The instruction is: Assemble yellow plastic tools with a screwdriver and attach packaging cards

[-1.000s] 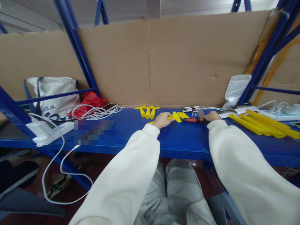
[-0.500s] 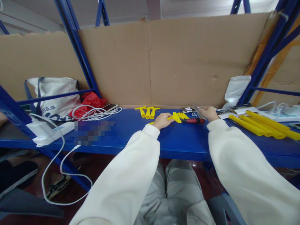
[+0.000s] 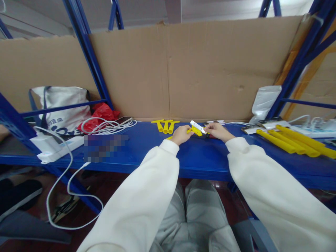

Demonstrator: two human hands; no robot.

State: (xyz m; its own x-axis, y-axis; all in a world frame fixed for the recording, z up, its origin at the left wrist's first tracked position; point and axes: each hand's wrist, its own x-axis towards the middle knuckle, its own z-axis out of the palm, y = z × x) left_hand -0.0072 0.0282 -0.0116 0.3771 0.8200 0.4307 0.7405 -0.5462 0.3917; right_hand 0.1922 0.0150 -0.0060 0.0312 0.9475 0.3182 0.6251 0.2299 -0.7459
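My left hand (image 3: 181, 135) is closed on a small yellow plastic piece (image 3: 195, 131) above the blue shelf. A flat, shiny white-silver strip (image 3: 197, 126) lies slantwise against that piece, and the fingers of my right hand (image 3: 218, 131) pinch its right end. Whether the strip sits in the yellow piece or only touches it, I cannot tell. Behind my right fingers, a red-and-black handle (image 3: 211, 135) is mostly hidden. To the left of my left hand stand several yellow T-shaped parts (image 3: 165, 126) with hollow round ends.
Long yellow tubes (image 3: 296, 141) lie on the right of the blue shelf (image 3: 147, 154). White cable (image 3: 112, 126), a red bag (image 3: 103, 113) and a power strip (image 3: 61, 148) are on the left. Cardboard (image 3: 168, 70) walls the back. Another person's leg shows at lower left.
My right hand has come left from the back of the shelf with the shiny strip, bringing it to the yellow piece. My left hand has stayed nearly in place.
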